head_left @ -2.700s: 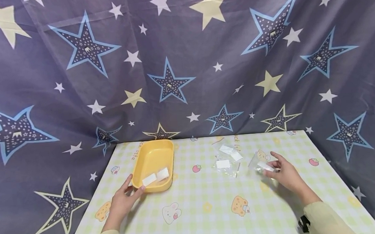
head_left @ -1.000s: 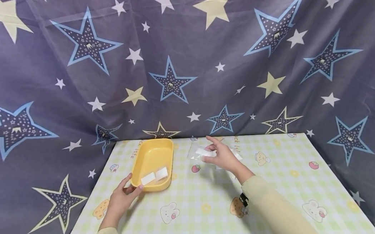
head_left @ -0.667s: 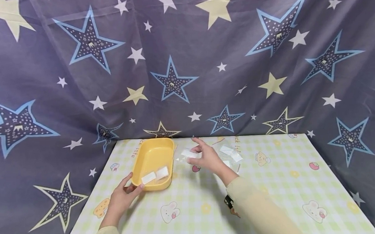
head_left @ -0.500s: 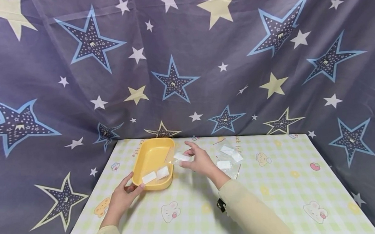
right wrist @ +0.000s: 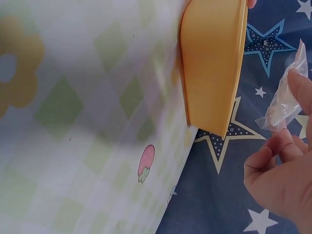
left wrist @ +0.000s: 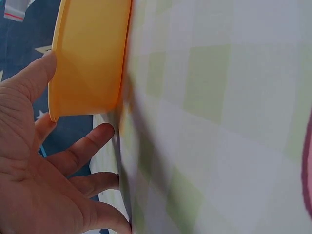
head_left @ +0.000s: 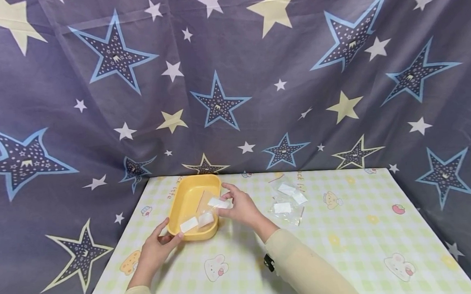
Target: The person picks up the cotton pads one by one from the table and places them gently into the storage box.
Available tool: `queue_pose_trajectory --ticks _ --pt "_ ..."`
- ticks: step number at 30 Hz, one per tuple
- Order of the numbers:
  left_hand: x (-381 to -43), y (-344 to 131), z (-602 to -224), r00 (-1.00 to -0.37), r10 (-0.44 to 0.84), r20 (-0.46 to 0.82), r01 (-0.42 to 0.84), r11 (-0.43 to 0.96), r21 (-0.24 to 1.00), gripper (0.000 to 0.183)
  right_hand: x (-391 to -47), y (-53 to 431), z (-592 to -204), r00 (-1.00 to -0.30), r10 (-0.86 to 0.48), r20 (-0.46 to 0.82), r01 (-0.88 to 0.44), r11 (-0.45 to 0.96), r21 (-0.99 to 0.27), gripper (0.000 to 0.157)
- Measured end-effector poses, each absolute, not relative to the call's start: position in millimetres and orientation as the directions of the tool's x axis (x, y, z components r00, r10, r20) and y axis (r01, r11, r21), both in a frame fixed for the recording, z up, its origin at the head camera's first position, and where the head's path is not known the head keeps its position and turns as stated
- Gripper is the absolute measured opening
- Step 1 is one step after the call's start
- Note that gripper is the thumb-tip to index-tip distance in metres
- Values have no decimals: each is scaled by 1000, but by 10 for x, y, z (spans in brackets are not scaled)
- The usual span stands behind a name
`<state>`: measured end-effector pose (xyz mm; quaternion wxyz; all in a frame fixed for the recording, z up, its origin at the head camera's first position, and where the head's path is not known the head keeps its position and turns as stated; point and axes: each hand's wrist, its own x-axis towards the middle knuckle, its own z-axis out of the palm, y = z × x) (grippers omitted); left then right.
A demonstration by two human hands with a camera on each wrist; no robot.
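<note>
A yellow tray (head_left: 187,199) stands at the back left of the table. At its near-left corner my left hand (head_left: 153,252) holds the rim between thumb and index finger; in the left wrist view the other fingers are spread beside the tray wall (left wrist: 90,63). My right hand (head_left: 244,208) pinches a small clear zip bag (head_left: 219,203) with something white in it, above the tray's right side. In the right wrist view this bag (right wrist: 285,100) hangs between thumb and fingers, apart from the tray. Two white pieces (head_left: 189,224), seemingly bagged too, lie at the tray's near end.
Several more clear zip bags with white pieces (head_left: 282,208) lie right of the tray, partly overlapping. A checked, printed cloth (head_left: 307,255) covers the table. Behind it hangs a dark star-patterned curtain (head_left: 237,39).
My right hand has carried the zip bag leftward from the table's right side, past the other bags, to over the tray. The left hand has stayed at the tray's corner.
</note>
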<state>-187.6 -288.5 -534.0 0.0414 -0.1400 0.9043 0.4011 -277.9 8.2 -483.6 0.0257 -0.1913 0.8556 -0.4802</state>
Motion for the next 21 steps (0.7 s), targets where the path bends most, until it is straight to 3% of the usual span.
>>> queue_pose_trajectory --ticks 21 --pt "-1852 -2864 -5347 -958 -224 -176 -280 626 728 102 -2779 -326 -4891 -938 -343 59 -249 542 -802 88"
